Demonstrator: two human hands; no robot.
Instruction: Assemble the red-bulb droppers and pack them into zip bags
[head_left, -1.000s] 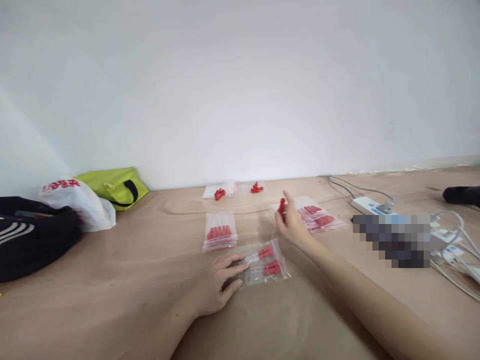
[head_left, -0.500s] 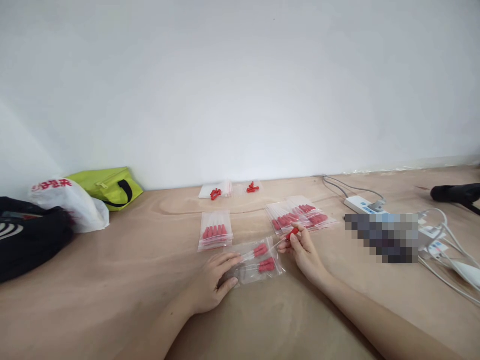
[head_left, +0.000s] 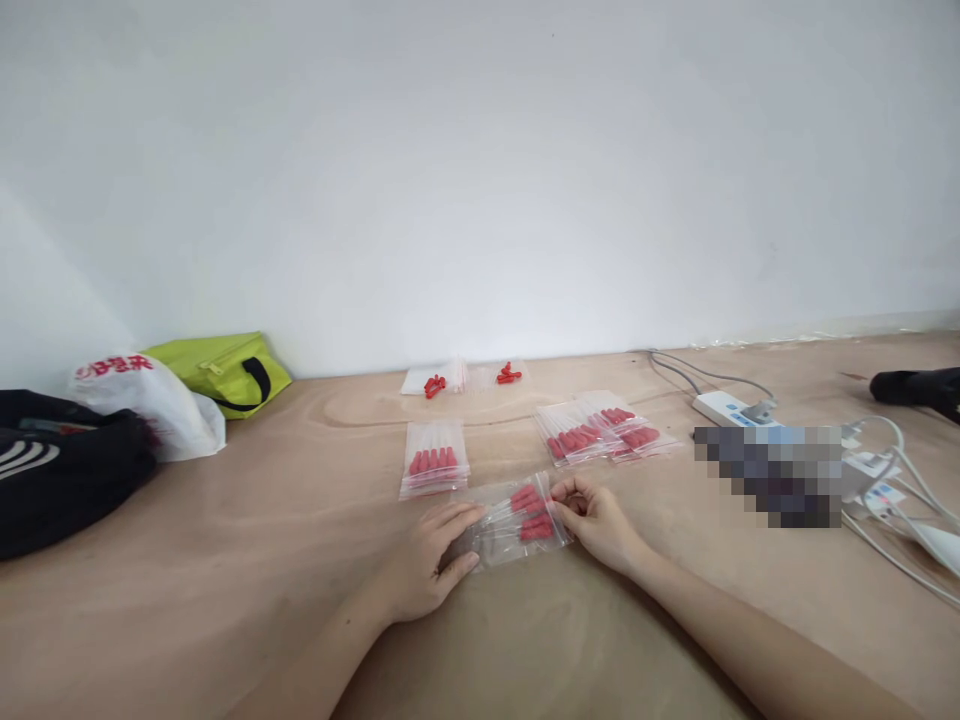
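Observation:
A clear zip bag (head_left: 501,550) lies flat between my hands, with several red-handled thin sticks (head_left: 534,526) inside. My left hand (head_left: 429,562) rests on the bag's left end, thumb and fingers spread apart. At the right edge of the bag, the thumb and forefinger of my right hand (head_left: 600,522) are closed together; what they pinch is too small to make out. Beyond the bag, to the left, sits a packed bag of red-handled sticks (head_left: 433,462). More filled bags (head_left: 576,436) overlap behind my right hand.
Two bags with loose red pieces (head_left: 434,386) (head_left: 508,374) lie near the wall. A yellow-green bag (head_left: 236,372), a white plastic bag (head_left: 180,420) and a black bag (head_left: 67,490) stand left. Power strips (head_left: 724,408) with cables and a pixelated patch are right.
My right hand has moved left to the bag's edge. The red-handled stick it held is now in the bag among the others. My left hand has stayed in place.

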